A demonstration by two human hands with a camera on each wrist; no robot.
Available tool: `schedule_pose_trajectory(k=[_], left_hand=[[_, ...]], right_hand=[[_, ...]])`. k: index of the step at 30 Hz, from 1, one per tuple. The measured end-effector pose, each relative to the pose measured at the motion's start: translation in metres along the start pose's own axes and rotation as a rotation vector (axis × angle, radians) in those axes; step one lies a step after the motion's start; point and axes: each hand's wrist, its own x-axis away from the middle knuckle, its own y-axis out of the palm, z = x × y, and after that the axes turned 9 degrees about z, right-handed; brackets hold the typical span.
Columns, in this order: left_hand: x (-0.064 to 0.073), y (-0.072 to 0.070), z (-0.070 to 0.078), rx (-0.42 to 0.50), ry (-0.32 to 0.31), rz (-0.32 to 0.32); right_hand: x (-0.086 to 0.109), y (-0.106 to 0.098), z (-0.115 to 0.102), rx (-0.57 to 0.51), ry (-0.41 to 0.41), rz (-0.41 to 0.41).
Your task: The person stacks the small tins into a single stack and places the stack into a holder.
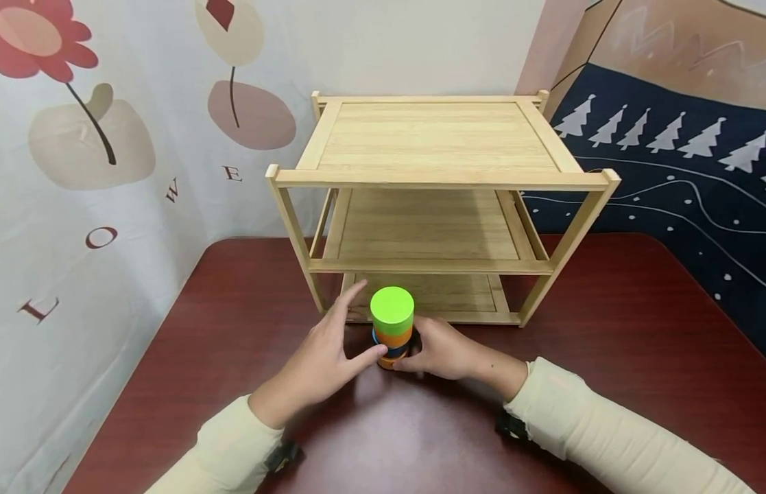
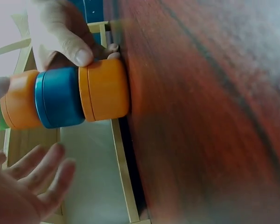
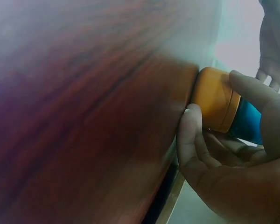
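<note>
Several round lidded tins stand in one upright stack on the table, in front of a wooden shelf. From the bottom up come an orange tin [image 2: 105,88], a blue tin [image 2: 60,98], a second orange tin [image 2: 21,100] and a bright green tin [image 1: 391,305]. My right hand [image 1: 447,348] grips the bottom orange tin, its thumb on the front and its fingers curled round the far side. On the other side, my left hand [image 1: 324,357] is spread wide, its thumb close by the upper orange tin and its fingers apart from the stack.
Right behind the stack stands a three-tier wooden shelf [image 1: 432,137] on the dark red table [image 1: 222,329]. Its lowest board [image 1: 450,293] lies just past the tins. Printed cloths, one pale [image 1: 173,103] and one dark with white trees [image 1: 654,171], hang behind.
</note>
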Motion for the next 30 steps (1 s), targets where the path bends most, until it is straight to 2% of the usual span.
schedule_pose_trajectory(k=[4, 8, 15, 22, 30], left_hand=[[-0.001, -0.001, 0.005, -0.024, 0.121, 0.110], [-0.004, -0.002, 0.009, -0.036, 0.210, 0.147], [-0.006, 0.002, 0.013, -0.063, 0.258, 0.148], [-0.008, 0.006, 0.009, -0.108, 0.371, 0.186], [-0.010, 0.004, 0.010, -0.135, 0.391, 0.167]], right_hand=[[0.000, 0.000, 0.000, -0.075, 0.033, -0.032], [0.000, 0.000, 0.001, -0.089, 0.024, -0.043], [-0.001, 0.003, 0.004, -0.039, -0.015, -0.023], [0.000, 0.004, 0.003, -0.020, -0.014, 0.000], [-0.001, 0.000, 0.002, -0.028, -0.001, -0.006]])
